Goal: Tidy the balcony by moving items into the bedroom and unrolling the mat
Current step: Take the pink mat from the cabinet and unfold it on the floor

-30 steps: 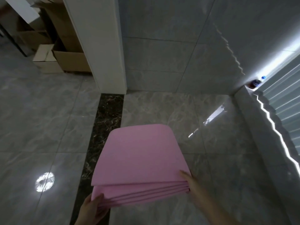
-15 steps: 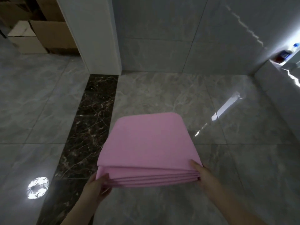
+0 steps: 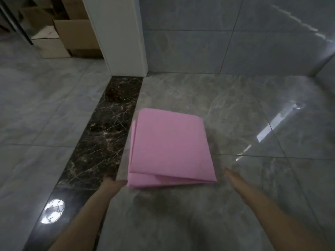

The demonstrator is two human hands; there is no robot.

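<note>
Folded mat (image 3: pixel 170 147) lies on glossy floor (image 3: pixel 235 109). Left hand (image 3: pixel 113 184) and right hand (image 3: pixel 233 176) spread, empty. Unfolding may slide it.

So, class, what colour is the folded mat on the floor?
Plain pink, no pattern: the folded mat, seen clearly in the head view.

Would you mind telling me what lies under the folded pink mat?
The pink mat lies on grey floor tiles, beside the dark marble strip. Whatever sits directly beneath it is covered.

Head view: looks steeply down, near floor (image 3: pixel 235 205).
</note>
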